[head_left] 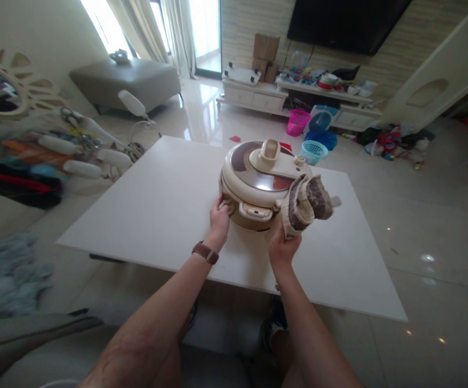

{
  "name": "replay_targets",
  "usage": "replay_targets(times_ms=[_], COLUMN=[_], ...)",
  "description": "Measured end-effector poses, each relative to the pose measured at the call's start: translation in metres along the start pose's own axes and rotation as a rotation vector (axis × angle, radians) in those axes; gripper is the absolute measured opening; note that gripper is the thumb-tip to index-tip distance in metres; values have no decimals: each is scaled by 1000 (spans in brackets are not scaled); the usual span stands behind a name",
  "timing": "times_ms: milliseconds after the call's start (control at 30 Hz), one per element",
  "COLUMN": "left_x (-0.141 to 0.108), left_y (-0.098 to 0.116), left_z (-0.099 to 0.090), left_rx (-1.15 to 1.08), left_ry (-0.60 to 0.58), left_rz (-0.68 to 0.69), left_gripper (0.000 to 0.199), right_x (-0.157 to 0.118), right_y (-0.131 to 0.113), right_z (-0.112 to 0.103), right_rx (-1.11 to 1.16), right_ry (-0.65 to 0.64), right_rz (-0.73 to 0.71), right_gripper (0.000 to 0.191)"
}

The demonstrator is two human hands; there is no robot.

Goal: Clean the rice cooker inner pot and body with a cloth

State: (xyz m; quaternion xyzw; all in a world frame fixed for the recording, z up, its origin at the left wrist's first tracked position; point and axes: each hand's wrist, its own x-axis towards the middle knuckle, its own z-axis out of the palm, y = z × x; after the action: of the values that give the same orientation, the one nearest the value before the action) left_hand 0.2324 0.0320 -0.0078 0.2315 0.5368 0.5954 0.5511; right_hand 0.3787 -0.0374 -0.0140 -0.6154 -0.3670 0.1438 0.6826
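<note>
A beige electric pressure cooker (254, 188) with a shiny brown lid stands on the white table (145, 205). Its lid carries a raised handle and a knob. My left hand (219, 222), below a wrist with a brown strap, is closed at the lower left side of the cooker; its fingertips are partly hidden there. On the other side, my right hand (284, 245) grips a bunched beige and brown towel (301, 207). The towel lies against the cooker's right side, and part of it sticks out to the right.
Behind the table, a pink basket (297, 123) and a light-blue basket (314, 152) stand on the tiled floor. A cluttered white TV cabinet (254, 97) lines the wall. White-shaded lamp arms (115, 158) hang near the table's left edge. A grey ottoman (137, 78) sits by the window.
</note>
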Motion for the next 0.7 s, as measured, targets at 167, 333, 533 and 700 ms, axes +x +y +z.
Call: replay_targets(times_ms=[167, 333, 533, 700], left_x=[-2, -2, -3, -3], left_y=[-3, -2, 2, 6], left_z=[0, 0, -2, -4], left_rx=[18, -6, -20, -8], left_ry=[6, -2, -8, -22], left_rz=[-14, -22, -47, -96], left_gripper=[67, 66, 61, 64], right_x=[-3, 10, 42, 54], right_y=[2, -3, 1, 29], right_z=[8, 1, -2, -3], right_rx=[47, 37, -28, -53], right_ry=[-11, 81, 270, 269], right_rz=[1, 20, 129, 348], right_gripper=[54, 51, 59, 63])
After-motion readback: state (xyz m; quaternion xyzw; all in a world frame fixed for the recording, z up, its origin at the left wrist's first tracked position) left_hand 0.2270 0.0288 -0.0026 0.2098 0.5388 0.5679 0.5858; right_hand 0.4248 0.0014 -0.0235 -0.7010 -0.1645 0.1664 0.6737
